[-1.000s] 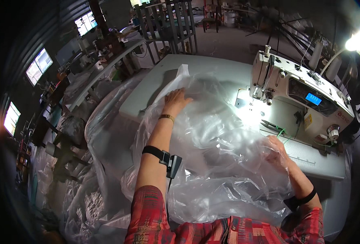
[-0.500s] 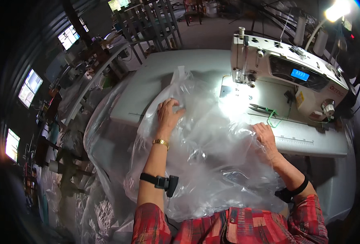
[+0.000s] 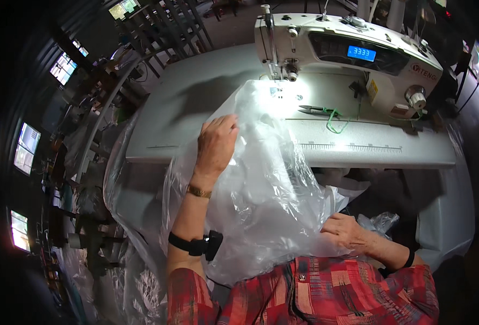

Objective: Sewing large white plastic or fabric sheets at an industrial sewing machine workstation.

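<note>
A crumpled sheet of clear plastic [image 3: 256, 179] runs from under the needle area of a white sewing machine [image 3: 348, 59] down over the table edge to my lap. Its far corner lies in the bright lamp glow beside the needle. My left hand [image 3: 216, 143], wearing a gold watch band, has its fingers curled on the sheet's left part, closed on the plastic. Near my lap, my right hand [image 3: 341, 232] pinches the right edge of the same sheet. Thread snips [image 3: 318, 110] with a green cord lie on the machine bed, apart from both hands.
The grey sewing table [image 3: 180, 119] has a ruler scale [image 3: 348, 147] along its front edge. More loose clear plastic [image 3: 142, 281] hangs and piles at the left. Another crumpled plastic piece [image 3: 380, 221] is beyond my right hand. A slatted rack [image 3: 166, 30] stands behind the table.
My right hand has come down from the table toward my lap, drawing the sheet's right edge along. The sheet's far end now lies at the needle. The view has shifted right.
</note>
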